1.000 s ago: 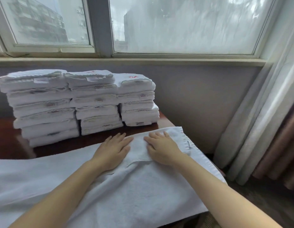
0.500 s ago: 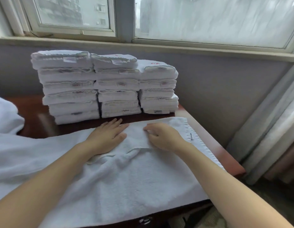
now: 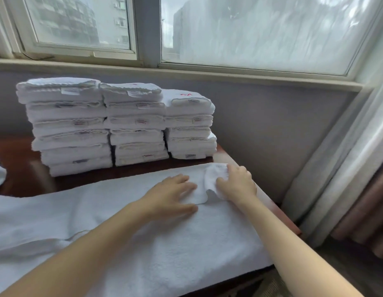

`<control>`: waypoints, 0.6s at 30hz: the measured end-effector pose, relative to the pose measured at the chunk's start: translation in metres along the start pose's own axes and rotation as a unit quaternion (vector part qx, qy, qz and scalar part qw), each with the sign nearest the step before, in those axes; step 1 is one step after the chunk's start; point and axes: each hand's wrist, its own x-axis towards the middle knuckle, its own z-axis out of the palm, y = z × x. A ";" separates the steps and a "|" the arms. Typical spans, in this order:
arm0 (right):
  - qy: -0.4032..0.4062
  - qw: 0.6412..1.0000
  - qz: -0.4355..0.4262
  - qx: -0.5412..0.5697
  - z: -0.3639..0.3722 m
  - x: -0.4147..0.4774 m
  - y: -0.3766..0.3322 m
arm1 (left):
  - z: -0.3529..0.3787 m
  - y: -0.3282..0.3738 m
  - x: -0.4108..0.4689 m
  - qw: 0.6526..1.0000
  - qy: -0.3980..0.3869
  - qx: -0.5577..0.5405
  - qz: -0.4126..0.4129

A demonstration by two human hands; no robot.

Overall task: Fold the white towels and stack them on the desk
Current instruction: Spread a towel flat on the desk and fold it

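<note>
- Fingers of the right hand (image 3: 235, 184) were curled round the far right corner of the long white terry towel (image 3: 164, 243), apparently so that the corner could be lifted and folded over.
- The left hand (image 3: 173, 195) was laid flat, fingers spread, just beside it, probably to pin the cloth.
- The towel was spread unfolded across the front of the dark red-brown wooden desk (image 3: 19, 159), and its left end was cut off.
- Three stacks of folded white towels (image 3: 132, 125) were ranged at the back, presumably so that folding room was kept.
- Their labels could not be read.
</note>
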 end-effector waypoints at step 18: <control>0.094 0.991 -0.071 -0.057 -0.029 0.030 0.026 | 0.000 0.036 0.004 0.993 0.089 -0.007 0.072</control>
